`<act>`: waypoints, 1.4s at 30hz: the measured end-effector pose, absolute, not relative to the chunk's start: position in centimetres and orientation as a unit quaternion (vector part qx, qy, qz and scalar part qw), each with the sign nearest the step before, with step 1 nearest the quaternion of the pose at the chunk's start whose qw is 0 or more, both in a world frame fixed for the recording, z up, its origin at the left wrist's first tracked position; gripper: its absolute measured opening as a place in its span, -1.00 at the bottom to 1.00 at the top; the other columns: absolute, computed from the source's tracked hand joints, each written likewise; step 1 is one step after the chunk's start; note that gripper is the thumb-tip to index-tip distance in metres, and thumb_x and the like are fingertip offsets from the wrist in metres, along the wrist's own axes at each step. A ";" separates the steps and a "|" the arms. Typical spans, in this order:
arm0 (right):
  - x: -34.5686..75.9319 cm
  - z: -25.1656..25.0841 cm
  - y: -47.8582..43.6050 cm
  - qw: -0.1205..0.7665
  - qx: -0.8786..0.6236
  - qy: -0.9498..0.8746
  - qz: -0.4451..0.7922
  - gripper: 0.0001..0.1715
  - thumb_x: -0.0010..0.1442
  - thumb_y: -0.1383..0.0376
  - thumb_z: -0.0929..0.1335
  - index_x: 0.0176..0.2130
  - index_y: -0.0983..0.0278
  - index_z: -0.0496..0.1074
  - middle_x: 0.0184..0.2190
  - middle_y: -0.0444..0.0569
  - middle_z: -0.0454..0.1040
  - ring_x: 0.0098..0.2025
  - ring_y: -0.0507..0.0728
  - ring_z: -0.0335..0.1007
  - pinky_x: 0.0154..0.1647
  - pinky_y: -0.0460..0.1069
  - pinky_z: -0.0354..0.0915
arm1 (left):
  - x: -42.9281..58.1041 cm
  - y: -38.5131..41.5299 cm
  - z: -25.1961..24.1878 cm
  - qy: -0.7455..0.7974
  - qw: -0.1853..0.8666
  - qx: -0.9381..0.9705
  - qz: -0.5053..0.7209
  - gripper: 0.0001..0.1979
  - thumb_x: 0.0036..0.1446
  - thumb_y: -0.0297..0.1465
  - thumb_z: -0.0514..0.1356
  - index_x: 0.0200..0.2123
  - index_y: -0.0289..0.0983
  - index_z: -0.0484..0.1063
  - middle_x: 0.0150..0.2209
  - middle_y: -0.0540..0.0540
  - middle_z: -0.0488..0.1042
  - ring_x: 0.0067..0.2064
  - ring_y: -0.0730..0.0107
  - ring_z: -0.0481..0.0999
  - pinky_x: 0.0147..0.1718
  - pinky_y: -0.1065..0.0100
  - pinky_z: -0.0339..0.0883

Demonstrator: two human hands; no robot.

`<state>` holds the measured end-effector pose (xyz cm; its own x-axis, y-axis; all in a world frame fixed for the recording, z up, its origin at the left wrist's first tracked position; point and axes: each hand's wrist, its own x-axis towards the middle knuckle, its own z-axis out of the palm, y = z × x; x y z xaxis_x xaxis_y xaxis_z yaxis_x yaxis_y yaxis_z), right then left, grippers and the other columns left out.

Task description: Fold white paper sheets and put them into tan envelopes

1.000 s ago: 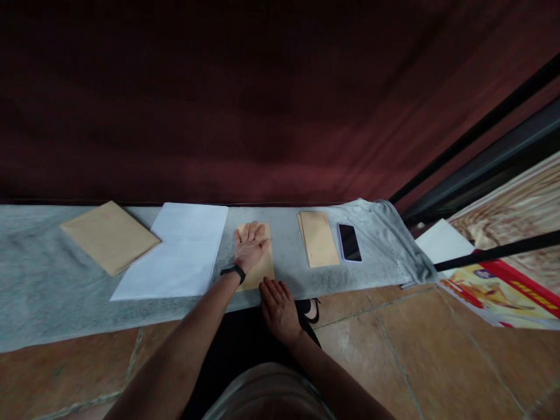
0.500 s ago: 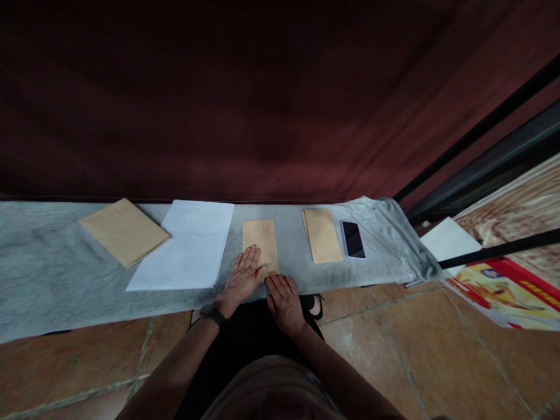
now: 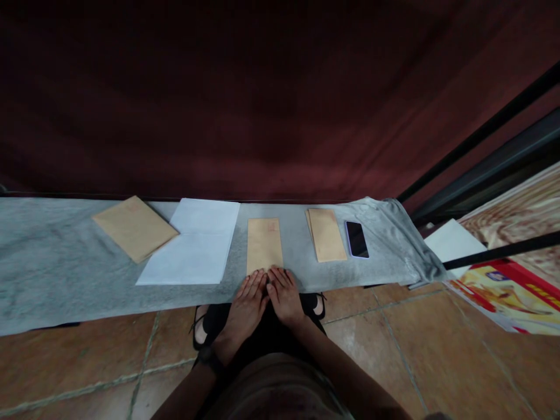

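Note:
A tan paper envelope (image 3: 265,244) lies flat on the grey cloth, its small red print near the top right corner. My left hand (image 3: 249,300) rests with its fingers stretched out on the envelope's near edge. Beside it, my right hand (image 3: 284,294) lies flat with its fingertips on the same edge, covering the near right corner. The two hands almost touch each other. Further right sit a few stacked tan envelopes (image 3: 328,236). To the left are white paper sheets (image 3: 196,251) with a fold line, partly under another tan envelope pile (image 3: 133,227).
A narrow bench covered in grey cloth (image 3: 52,262) runs across the view, against a dark red curtain (image 3: 262,116). A phone (image 3: 357,239) lies right of the envelopes. Dark bars (image 3: 503,254) and a red and yellow box (image 3: 511,291) are at the far right.
My left hand has slid from the middle of the envelope down to its near edge, beside my right hand. The view has shifted slightly, and both hands now lie side by side.

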<state>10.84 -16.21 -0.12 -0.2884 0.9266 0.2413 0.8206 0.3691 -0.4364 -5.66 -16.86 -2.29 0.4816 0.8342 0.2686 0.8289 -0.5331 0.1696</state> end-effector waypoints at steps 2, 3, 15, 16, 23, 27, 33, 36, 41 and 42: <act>9.6 0.2 -14.8 0.209 -0.517 -0.822 0.114 -0.48 0.50 0.21 0.14 0.33 0.28 0.24 0.34 0.03 0.30 0.40 0.12 0.12 0.44 0.17 0.00 | -5.6 -16.9 -2.7 0.477 0.009 0.865 0.152 -0.47 0.31 -0.38 0.00 0.29 -0.45 0.28 0.31 -0.36 0.31 0.39 0.07 0.20 0.34 -0.02 0.14; 9.0 0.3 -14.0 0.197 -0.501 -0.835 0.111 -0.47 0.49 0.18 0.16 0.34 0.28 0.23 0.35 0.04 0.27 0.41 0.13 0.10 0.43 0.16 0.01 | -5.6 -16.9 -2.9 0.475 0.008 0.868 0.146 -0.49 0.30 -0.38 0.01 0.26 -0.46 0.32 0.28 -0.38 0.36 0.38 0.04 0.23 0.34 -0.03 0.15; 8.3 -1.3 -3.1 0.125 -0.542 -0.828 0.072 -0.39 0.47 0.13 0.18 0.40 0.27 0.12 0.45 0.06 0.03 0.47 0.19 -0.06 0.45 0.20 -0.09 | -5.0 -17.0 -2.3 0.491 -0.013 0.859 0.146 -0.39 0.33 -0.17 0.08 0.35 -0.31 0.22 0.38 -0.34 0.20 0.41 -0.03 0.14 0.33 -0.05 0.15; 8.5 -1.3 -2.3 0.126 -0.554 -0.819 0.073 -0.38 0.47 0.13 0.17 0.41 0.28 0.10 0.45 0.08 0.02 0.47 0.20 -0.08 0.46 0.21 -0.10 | -5.0 -17.0 -2.2 0.492 -0.012 0.858 0.146 -0.38 0.33 -0.18 0.08 0.37 -0.30 0.19 0.39 -0.33 0.17 0.42 -0.02 0.12 0.34 -0.05 0.12; 9.1 -0.4 0.9 0.133 -0.604 -0.781 0.086 -0.31 0.49 0.15 0.12 0.45 0.35 -0.06 0.44 0.17 0.01 0.48 0.20 -0.11 0.46 0.24 -0.17 | -4.7 -17.2 -1.7 0.502 -0.017 0.854 0.139 -0.33 0.30 -0.18 0.12 0.40 -0.31 0.12 0.40 -0.34 0.15 0.43 -0.02 0.10 0.36 -0.06 0.08; 7.7 -0.3 -3.7 0.163 -0.603 -0.777 0.075 -0.35 0.49 0.17 0.14 0.43 0.39 0.03 0.42 0.19 0.07 0.48 0.23 -0.10 0.46 0.24 -0.10 | -4.7 -17.2 -2.4 0.498 -0.037 0.856 0.138 -0.36 0.31 -0.15 0.09 0.35 -0.35 0.21 0.36 -0.37 0.22 0.40 -0.05 0.17 0.33 -0.06 0.12; 8.0 -1.5 -15.6 0.220 -0.522 -0.823 0.044 -0.32 0.45 0.18 0.20 0.44 0.34 0.02 0.41 0.13 0.13 0.46 0.20 -0.02 0.43 0.19 0.07 | -4.9 -17.2 -3.3 0.489 -0.037 0.861 0.134 -0.35 0.26 -0.44 0.01 0.42 -0.29 0.08 0.38 -0.25 0.21 0.41 0.10 0.17 0.38 -0.02 0.03; 9.8 -1.6 -17.8 0.220 -0.523 -0.823 0.028 -0.27 0.45 0.18 0.20 0.45 0.40 -0.04 0.42 0.17 0.10 0.46 0.21 -0.04 0.42 0.19 0.08 | -5.1 -17.2 -3.2 0.488 -0.039 0.860 0.144 -0.31 0.23 -0.49 -0.02 0.43 -0.37 0.01 0.42 -0.28 0.11 0.43 0.10 0.11 0.39 0.02 0.01; 11.9 -1.6 -17.4 0.213 -0.517 -0.829 0.008 -0.27 0.43 0.14 0.23 0.43 0.38 0.02 0.38 0.17 0.20 0.43 0.21 0.07 0.43 0.19 0.07 | -5.9 -17.2 -2.6 0.486 -0.027 0.862 0.140 -0.33 0.28 -0.36 0.01 0.43 -0.39 0.01 0.42 -0.30 0.09 0.44 0.08 0.09 0.38 0.02 0.04; 12.1 -1.7 -17.3 0.214 -0.516 -0.829 0.006 -0.27 0.43 0.15 0.24 0.43 0.38 0.03 0.38 0.17 0.20 0.42 0.21 0.07 0.42 0.19 0.08 | -6.1 -17.3 -2.5 0.490 -0.028 0.860 0.140 -0.33 0.30 -0.32 0.01 0.42 -0.38 0.03 0.42 -0.30 0.10 0.43 0.08 0.10 0.37 0.02 0.06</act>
